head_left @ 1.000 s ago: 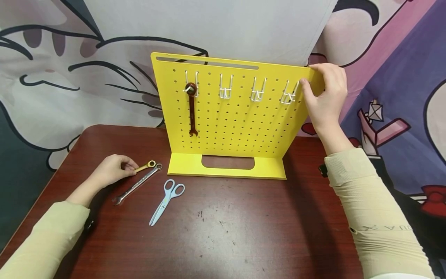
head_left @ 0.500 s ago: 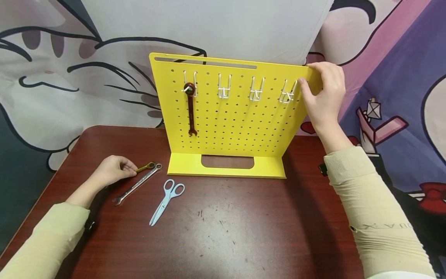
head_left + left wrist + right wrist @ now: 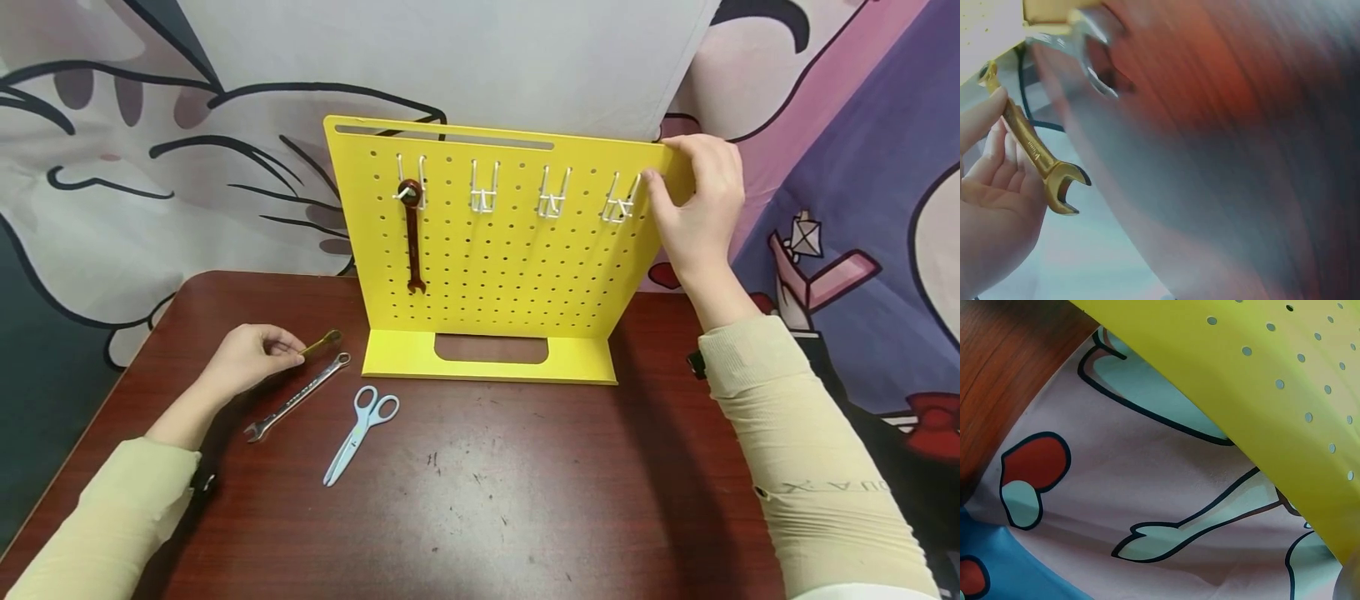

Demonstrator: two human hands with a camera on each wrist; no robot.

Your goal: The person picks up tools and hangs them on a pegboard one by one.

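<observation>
My left hand (image 3: 255, 360) pinches a gold combination wrench (image 3: 1032, 145) between thumb and fingers, its ring end pointing toward the board. In the left wrist view its open end sticks out below the hand. Just beside it a silver combination wrench (image 3: 298, 398) lies on the table. My right hand (image 3: 705, 204) grips the upper right corner of a yellow pegboard (image 3: 495, 267), thumb on the front face. A dark reddish wrench (image 3: 413, 242) hangs by its ring from the leftmost white hook. Three more white hooks, among them the second one (image 3: 483, 196), carry nothing.
Light blue scissors (image 3: 360, 433) lie on the brown table (image 3: 480, 500) in front of the board's left foot. Behind the table hangs a cartoon-printed cloth (image 3: 247, 192). The pegboard's base (image 3: 577, 362) stands near the table's back edge.
My left hand has lifted a little and shifted slightly right and away, taking the gold wrench with it, so it now sits farther from the silver one. My right hand stays on the board.
</observation>
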